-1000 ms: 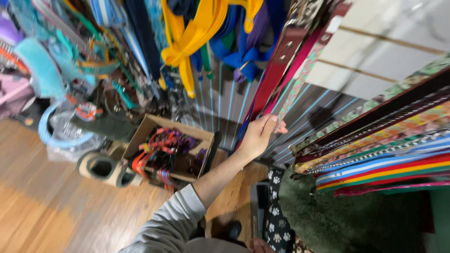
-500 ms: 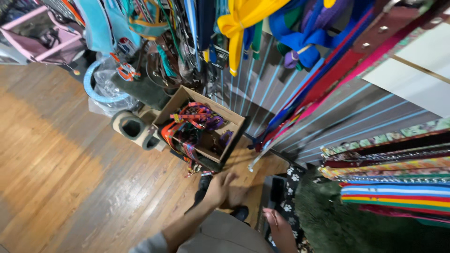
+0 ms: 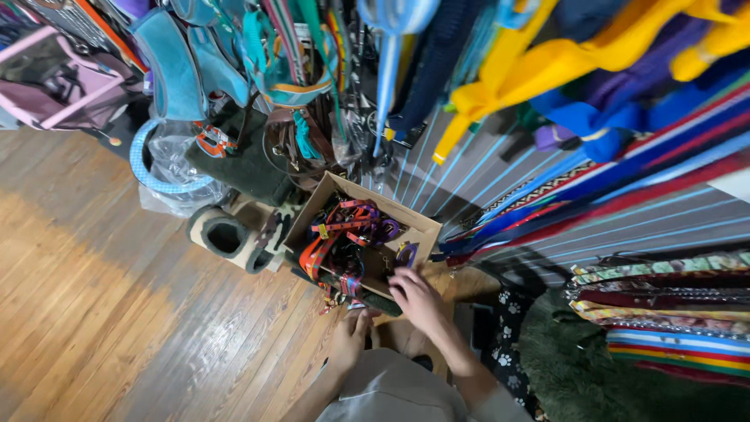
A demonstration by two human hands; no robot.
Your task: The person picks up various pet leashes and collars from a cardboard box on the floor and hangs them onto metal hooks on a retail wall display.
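The person stands over a cardboard box [image 3: 422, 228] set on the wooden floor [image 3: 101, 312], against a slatted wall [image 3: 500, 195] hung with goods. The box is open at the top and filled with a tangle of collars and leashes [image 3: 344, 242], orange, red and purple.

Right hand [image 3: 414, 297]: at the 5 o'clock corner of the box, fingers spread and lowered onto the near rim and the straps just inside it. It is touching the contents; whether it has closed on any single strap cannot be told, as the fingertips are partly hidden among the straps.

Left hand [image 3: 349, 337]: at 6 o'clock from the box, just below its near edge, fingers loosely curled and pointed toward the box. It holds nothing visible and is just short of the cardboard.

Surroundings: at 9 o'clock from the box, touching or nearly so, lies a beige tunnel-shaped pet item [image 3: 226, 234]. Beyond it, at 10 o'clock, sits a clear plastic bag with a blue-rimmed ring [image 3: 168, 168]. Teal harnesses [image 3: 176, 70] hang above at 11 o'clock. Yellow and blue fabric goods [image 3: 562, 62] hang at 1 o'clock. Striped and patterned straps [image 3: 672, 312] project from the wall at 3 o'clock. A dark mat with paw prints [image 3: 508, 344] lies at 4 o'clock beside a green shaggy rug [image 3: 594, 375].
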